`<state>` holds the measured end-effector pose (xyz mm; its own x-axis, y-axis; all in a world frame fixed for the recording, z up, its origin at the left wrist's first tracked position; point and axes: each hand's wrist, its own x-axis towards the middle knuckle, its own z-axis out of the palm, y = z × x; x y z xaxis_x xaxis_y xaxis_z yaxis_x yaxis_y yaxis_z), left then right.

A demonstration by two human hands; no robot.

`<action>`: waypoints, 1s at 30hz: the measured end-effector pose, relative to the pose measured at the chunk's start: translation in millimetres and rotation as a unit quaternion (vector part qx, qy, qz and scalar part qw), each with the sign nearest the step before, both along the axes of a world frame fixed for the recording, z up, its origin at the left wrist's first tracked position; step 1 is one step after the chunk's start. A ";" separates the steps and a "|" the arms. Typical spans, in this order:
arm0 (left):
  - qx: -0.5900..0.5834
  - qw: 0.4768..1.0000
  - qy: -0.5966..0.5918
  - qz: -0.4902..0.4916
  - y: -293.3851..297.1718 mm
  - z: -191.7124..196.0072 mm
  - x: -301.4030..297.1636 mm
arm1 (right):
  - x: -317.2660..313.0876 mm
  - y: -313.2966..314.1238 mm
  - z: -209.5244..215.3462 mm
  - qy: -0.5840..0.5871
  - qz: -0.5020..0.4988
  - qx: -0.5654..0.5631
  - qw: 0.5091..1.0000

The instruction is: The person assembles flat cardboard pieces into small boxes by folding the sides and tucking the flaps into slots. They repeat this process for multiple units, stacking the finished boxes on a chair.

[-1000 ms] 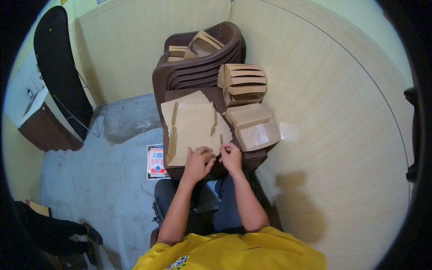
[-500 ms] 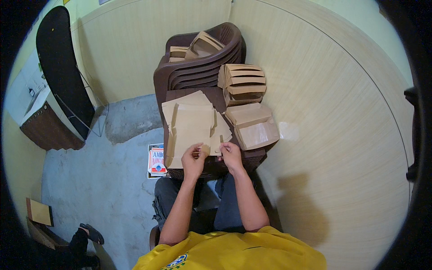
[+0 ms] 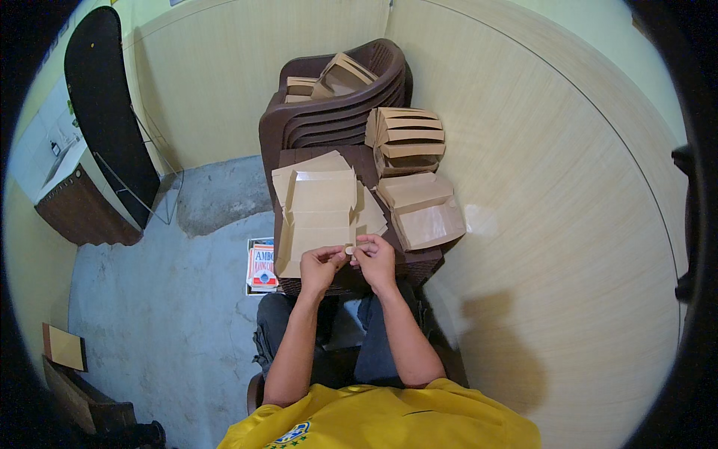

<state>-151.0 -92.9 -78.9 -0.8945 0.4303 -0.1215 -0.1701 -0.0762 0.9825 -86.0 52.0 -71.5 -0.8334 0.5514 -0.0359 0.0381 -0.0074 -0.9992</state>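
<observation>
A partly folded brown cardboard box blank (image 3: 316, 198) lies on the seat of a dark brown plastic chair, on top of several flat cardboard sheets (image 3: 370, 212). At its near right corner my left hand (image 3: 319, 269) is closed in a pinch on the box's edge. Right beside it, my right hand (image 3: 375, 263) has its thumb and fingers bent around the same corner, at a small pale round tab (image 3: 349, 251). The fingertips of both hands almost meet there. My fingers partly hide the corner's folds.
Nested folded boxes (image 3: 407, 138) and an open-topped box with a clear window (image 3: 428, 212) stand to the right. More boxes (image 3: 340, 77) rest on stacked brown chairs (image 3: 333, 112) behind. A wood-grain wall (image 3: 553, 187) closes the right; a printed carton (image 3: 262, 266) sits on the floor at left.
My right hand has moved left to meet my left hand at the corner. The box's right side flap now stands folded in. The foot at lower left has gone from view.
</observation>
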 end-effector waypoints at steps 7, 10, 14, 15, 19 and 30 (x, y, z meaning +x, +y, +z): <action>-0.003 0.999 -0.029 0.015 2.3 -0.4 3.5 | -1.0 -11.0 1.7 -0.003 -0.041 0.046 0.998; -0.023 0.997 -0.067 -0.006 2.2 -2.6 -1.6 | 0.4 -13.6 4.7 0.000 -0.037 0.058 0.998; 0.038 0.987 -0.151 -0.028 -0.1 -1.1 -9.9 | 0.7 -15.2 7.8 -0.002 -0.040 0.079 0.996; 0.046 0.986 -0.159 -0.035 -1.3 -0.2 -11.1 | 0.7 -15.0 8.7 0.014 -0.034 0.079 0.996; 0.023 0.987 -0.147 -0.061 -5.9 0.6 -12.3 | 2.0 -9.9 13.0 -0.002 -0.009 0.098 0.995; -0.037 0.998 -0.028 -0.032 4.4 -5.7 -7.2 | -2.0 -6.6 -15.5 -0.018 -0.020 0.015 1.000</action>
